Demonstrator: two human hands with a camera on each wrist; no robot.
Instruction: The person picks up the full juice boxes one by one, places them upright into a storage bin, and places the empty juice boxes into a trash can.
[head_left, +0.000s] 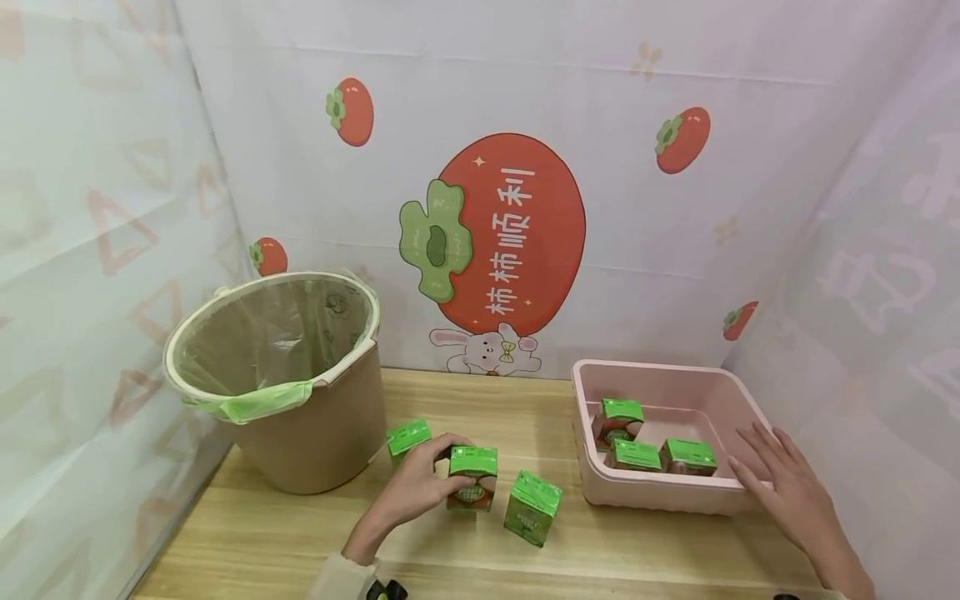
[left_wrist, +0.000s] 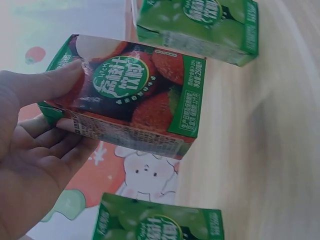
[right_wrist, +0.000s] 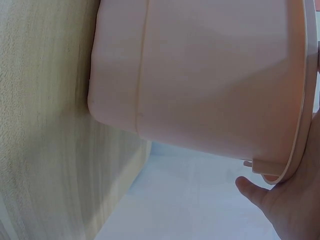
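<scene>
White fabric backdrop [head_left: 637, 275] printed with orange-red persimmons closes off the far side, and pale wood-grain tabletop [head_left: 645, 558] spreads before it. On the left stands a round, beige-brown plastic bucket [head_left: 322, 442] with a clear liner [head_left: 262, 404] folded over its rim in green; on the right is a pink, rectangular plastic bin [head_left: 660, 496] holding three green-topped cartons [head_left: 637, 455].

Between them, the left grip [head_left: 416, 487] pinches a small, boxy paperboard drink carton with red lychee pictures and a green top [head_left: 480, 490], thumb on the printed front near the top, fingers behind. Whether its base touches the tabletop is hard to tell. One green drink carton [head_left: 408, 435] stands beyond it to the left, near the bucket; another green carton [head_left: 534, 508] is just to its right. The right grip [head_left: 798, 492] rests on the bin's near right corner, fingers spread and fairly straight, thumb apart from them.

Judging by its make, the lychee carton should be light to moderate if full, with a slight slosh. Its edges and corners ought to be stiff, the flat panels softer; the glossy print may slip a little under dry skin. It is hardly fragile, though a hard squeeze could dent it or strain a seam. Best hold is across two opposite panels in the upper half, pressing evenly close to the stiff edges.
</scene>
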